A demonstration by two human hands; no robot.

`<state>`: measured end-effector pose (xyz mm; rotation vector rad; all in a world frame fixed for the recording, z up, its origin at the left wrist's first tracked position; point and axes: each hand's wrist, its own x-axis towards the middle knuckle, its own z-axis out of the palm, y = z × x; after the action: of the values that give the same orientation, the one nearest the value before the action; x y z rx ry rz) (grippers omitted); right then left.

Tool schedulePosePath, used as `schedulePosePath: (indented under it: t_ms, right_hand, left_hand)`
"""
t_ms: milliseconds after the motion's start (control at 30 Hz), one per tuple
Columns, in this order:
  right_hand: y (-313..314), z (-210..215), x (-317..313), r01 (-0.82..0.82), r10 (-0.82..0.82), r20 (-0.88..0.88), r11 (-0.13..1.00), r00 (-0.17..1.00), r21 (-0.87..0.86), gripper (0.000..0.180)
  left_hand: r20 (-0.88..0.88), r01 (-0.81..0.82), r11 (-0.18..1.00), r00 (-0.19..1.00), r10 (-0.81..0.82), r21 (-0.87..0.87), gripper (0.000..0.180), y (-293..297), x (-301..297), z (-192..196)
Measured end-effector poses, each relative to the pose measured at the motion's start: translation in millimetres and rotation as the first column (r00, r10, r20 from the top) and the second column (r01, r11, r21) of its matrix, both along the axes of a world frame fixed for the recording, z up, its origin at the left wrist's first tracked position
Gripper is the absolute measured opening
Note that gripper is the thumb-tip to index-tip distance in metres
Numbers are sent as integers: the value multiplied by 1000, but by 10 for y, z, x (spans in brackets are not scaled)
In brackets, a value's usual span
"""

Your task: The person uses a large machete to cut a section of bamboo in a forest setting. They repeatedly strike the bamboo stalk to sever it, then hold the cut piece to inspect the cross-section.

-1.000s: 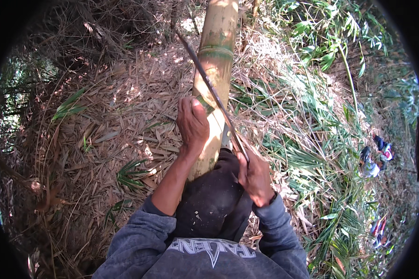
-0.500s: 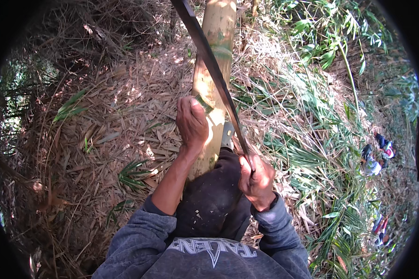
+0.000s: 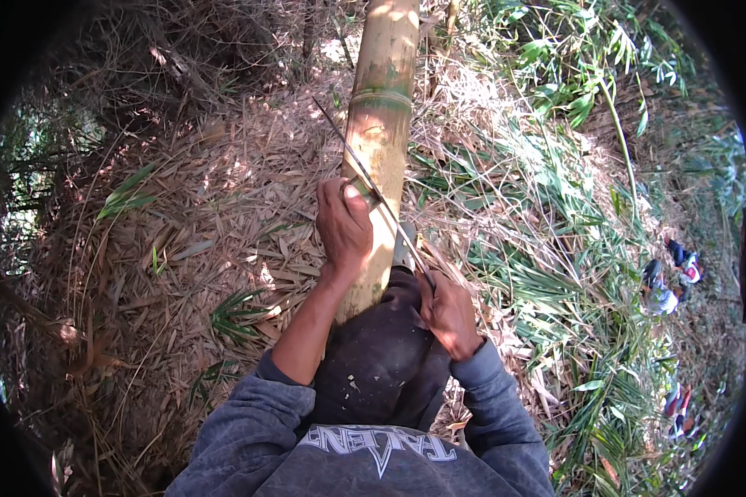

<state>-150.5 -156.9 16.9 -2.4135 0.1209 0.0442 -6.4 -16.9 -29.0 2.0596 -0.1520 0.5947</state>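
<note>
A thick yellowish bamboo pole (image 3: pixel 387 74) runs away from me, its near end by my dark trouser leg. My left hand (image 3: pixel 344 224) is closed round a short green bamboo piece (image 3: pixel 363 187) at the pole's left side. Whether that piece is loose or joined to the pole, I cannot tell. My right hand (image 3: pixel 450 311) grips the handle of a machete (image 3: pixel 399 228). Its long blade slants up and left across the pole, close by the left hand's thumb, and shows nearly edge-on. The handle is mostly hidden by the fingers.
Dry leaf litter (image 3: pixel 182 248) covers the ground on the left. Cut green bamboo leaves (image 3: pixel 514 273) lie on the right. Brush (image 3: pixel 199 50) tangles at the back left. Other people (image 3: pixel 671 282) are at the far right. My shoe (image 3: pixel 406 240) is beside the pole.
The machete has swung down from above the pole to the short bamboo piece, its blade turning edge-on. My right hand shifted slightly left. The left hand stays nearly in place.
</note>
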Motion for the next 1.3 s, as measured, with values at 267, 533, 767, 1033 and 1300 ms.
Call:
schedulePosePath:
  t_ms: [267, 533, 767, 1033, 1300]
  right_hand:
    - [191, 441, 92, -15, -29, 327, 991, 945, 132, 11]
    - [64, 88, 21, 73, -74, 17, 996, 997, 55, 11]
    - [90, 258, 78, 95, -82, -82, 982, 993, 165, 15]
    - [69, 213, 79, 72, -60, -113, 991, 992, 111, 14]
    - [73, 219, 134, -9, 4, 117, 999, 993, 41, 8]
  left_hand:
    - [-15, -1, 994, 1000, 2, 106, 33, 86, 25, -29]
    - [-210, -10, 1000, 978, 13, 12, 35, 98, 3, -25]
    - [-284, -69, 986, 958, 24, -150, 37, 61, 77, 67]
    - [-280, -79, 990, 959, 43, -118, 36, 27, 31, 104]
    - [-304, -109, 994, 948, 98, -20, 35, 44, 116, 42]
